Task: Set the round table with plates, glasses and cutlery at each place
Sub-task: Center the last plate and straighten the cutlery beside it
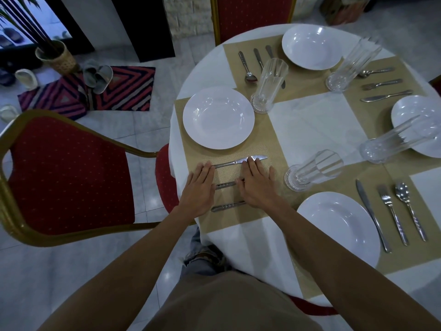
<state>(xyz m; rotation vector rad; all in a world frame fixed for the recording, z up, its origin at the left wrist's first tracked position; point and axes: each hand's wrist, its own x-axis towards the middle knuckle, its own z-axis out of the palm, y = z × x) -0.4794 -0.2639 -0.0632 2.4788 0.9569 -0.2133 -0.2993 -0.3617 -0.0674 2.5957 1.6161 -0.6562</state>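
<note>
The round table (307, 120) has a white cloth and tan placemats. At the left place a white plate (218, 117) lies on its placemat (267, 149), with a clear glass (268, 87) beyond it. Beside that plate lie a knife (235, 161) and two more cutlery pieces (225, 185) (226, 206). My left hand (199, 189) rests flat on their handle ends and my right hand (256, 181) lies flat over their other ends, fingertips touching the knife. Both hands are spread and grip nothing.
Three other places each hold a white plate (338, 229), a glass (310, 170) and cutlery (391, 211). A red chair with a gold frame (69, 177) stands left of the table, another (253, 15) at the far side. A striped rug with slippers (100, 89) lies on the tiled floor.
</note>
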